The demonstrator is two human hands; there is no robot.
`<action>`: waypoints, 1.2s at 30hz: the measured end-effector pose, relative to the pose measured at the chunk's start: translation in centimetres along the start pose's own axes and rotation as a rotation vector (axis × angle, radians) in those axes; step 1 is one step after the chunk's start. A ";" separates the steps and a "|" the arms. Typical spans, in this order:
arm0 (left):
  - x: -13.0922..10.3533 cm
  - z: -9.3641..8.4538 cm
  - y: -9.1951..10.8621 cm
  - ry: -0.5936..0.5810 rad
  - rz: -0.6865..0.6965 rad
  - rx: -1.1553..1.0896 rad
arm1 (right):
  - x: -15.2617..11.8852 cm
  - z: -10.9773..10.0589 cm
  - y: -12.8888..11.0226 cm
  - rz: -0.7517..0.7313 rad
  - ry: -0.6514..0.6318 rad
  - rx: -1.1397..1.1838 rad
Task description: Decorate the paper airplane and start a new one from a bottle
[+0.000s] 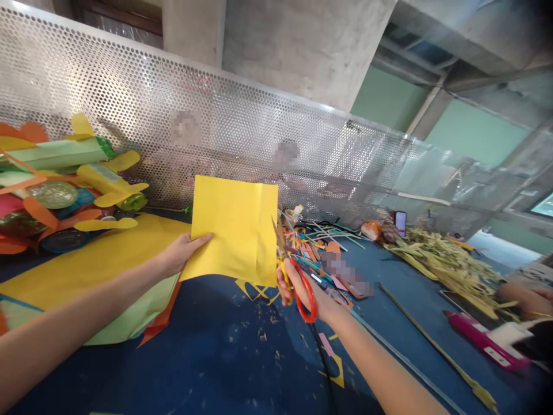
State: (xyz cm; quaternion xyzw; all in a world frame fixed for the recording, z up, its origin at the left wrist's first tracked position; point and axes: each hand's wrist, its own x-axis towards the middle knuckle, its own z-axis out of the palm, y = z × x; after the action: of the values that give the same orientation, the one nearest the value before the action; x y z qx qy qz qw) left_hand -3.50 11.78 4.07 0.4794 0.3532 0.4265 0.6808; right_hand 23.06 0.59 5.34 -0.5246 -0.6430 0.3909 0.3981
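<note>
My left hand [190, 249] grips the left edge of a yellow paper sheet [228, 230], its thumb on the near face. The sheet stands nearly upright above the blue table and has a crease near its right side. In my right hand [302, 288] is a pair of scissors [307, 300] with red and yellow handles. The blades point up along the sheet's right edge; I cannot tell whether they touch it.
On the left are paper-and-bottle crafts [56, 150], above large yellow sheets [103, 259]. Colourful paper scraps [309, 248] lie behind the scissors. At right are dried husks [444, 259], a magenta glue gun [488, 340] and another person's hand [525, 300]. A perforated metal panel [242, 132] stands behind.
</note>
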 end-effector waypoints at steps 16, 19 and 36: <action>0.5 -0.2 0.2 0.150 0.112 -0.135 | -1.4 1.6 -2.0 0.355 -0.136 0.030; 0.1 0.5 -0.2 0.121 0.095 -0.124 | -1.4 1.8 -2.4 0.382 -0.105 0.038; -1.1 2.3 -2.3 -0.029 0.149 -0.066 | -0.8 1.9 -0.9 0.215 0.018 -0.009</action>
State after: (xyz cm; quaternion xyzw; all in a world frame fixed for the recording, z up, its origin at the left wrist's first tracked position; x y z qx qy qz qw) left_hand -1.35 9.62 2.62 0.4876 0.2924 0.4804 0.6678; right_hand 21.13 -0.45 5.36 -0.5958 -0.5813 0.4237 0.3572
